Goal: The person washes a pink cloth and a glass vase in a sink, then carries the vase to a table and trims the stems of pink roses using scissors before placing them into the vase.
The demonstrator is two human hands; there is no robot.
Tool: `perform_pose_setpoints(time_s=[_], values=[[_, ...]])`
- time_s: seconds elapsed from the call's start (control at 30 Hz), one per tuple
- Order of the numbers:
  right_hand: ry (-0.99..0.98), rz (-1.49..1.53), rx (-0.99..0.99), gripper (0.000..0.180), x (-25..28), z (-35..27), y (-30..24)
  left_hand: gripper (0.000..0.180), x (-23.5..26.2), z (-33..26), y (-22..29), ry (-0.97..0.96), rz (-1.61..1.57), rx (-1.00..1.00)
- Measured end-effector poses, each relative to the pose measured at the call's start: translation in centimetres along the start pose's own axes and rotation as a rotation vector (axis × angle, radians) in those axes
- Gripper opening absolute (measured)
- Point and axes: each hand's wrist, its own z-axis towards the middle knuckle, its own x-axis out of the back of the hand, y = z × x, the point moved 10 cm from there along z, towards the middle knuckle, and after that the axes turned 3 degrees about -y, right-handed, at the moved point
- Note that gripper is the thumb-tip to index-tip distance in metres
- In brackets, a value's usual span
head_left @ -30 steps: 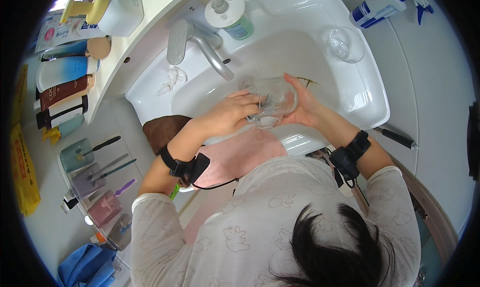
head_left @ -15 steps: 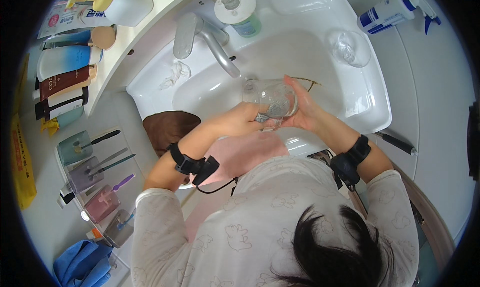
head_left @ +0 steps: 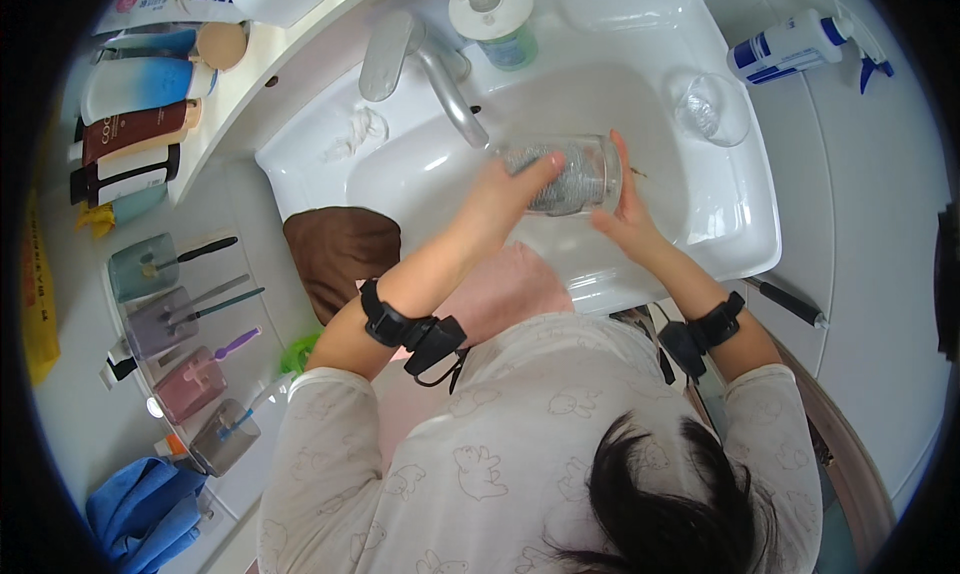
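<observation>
A clear glass jar (head_left: 597, 164) lies sideways over the basin below the faucet. My left hand (head_left: 508, 189) is closed on a silvery-grey mesh scrubbing cloth (head_left: 570, 189) and presses it along the jar, its thumb on top. Whether part of the cloth is inside the glass I cannot tell. At the jar's right end my right hand (head_left: 635, 224) grips around it, fingers on the far side and thumb on the near side.
The white sink (head_left: 740, 194) has a grey faucet (head_left: 450, 94), a soap dispenser (head_left: 495, 24), a crumpled white tissue (head_left: 360, 134) and a clear round lid or bowl (head_left: 712, 109). A spray bottle (head_left: 790, 49) lies right; brown cloth (head_left: 345, 259) hangs over the left rim. Toothbrush cups (head_left: 190, 384) stand left.
My left hand has moved up along the jar, with the grey cloth showing more under its thumb. The jar now lies more level, and my right hand has shifted to its end.
</observation>
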Motion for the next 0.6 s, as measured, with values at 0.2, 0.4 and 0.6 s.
perform_pose_setpoints(time_s=[0.2, 0.4, 0.6], values=[[-0.28, 1.132, -0.707, 0.081, -3.6, -0.8, 1.3, 0.019, -6.4, -5.1, 4.1, -0.42, 1.249, -0.937], [-0.193, 0.818, -1.0, 0.062, -3.3, -2.4, 2.5, 0.022, -6.7, -6.6, 2.1, -0.433, 1.467, -1.3], [-0.038, 0.654, -0.814, 0.044, -2.2, -0.7, 2.1, 0.028, -6.5, -4.3, 2.0, -0.251, 1.229, -0.679]])
